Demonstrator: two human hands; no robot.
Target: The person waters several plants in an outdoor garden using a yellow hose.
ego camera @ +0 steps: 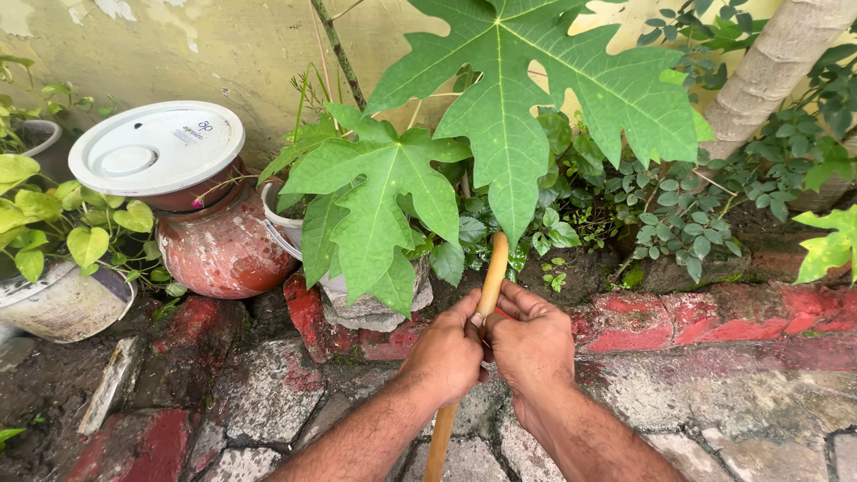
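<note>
Tan wooden handle [489, 277], green lobed leaves [527, 98], reddish-brown clay pot [223, 254], white lid [156, 147], seemingly red-painted bricks [705, 317].

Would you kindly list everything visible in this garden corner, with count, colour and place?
wooden handle: one, tan, centre, held in both hands
papaya leaves: two large, green, centre top
clay pot: one, reddish, left
lid: one, white, atop the clay pot
bucket: one, whitish, far left, holding a green plant
trunk: one, pale, top right
brick edging: red, across the middle
left hand: one, grip closed on the handle
right hand: one, grip closed on the handle
</note>
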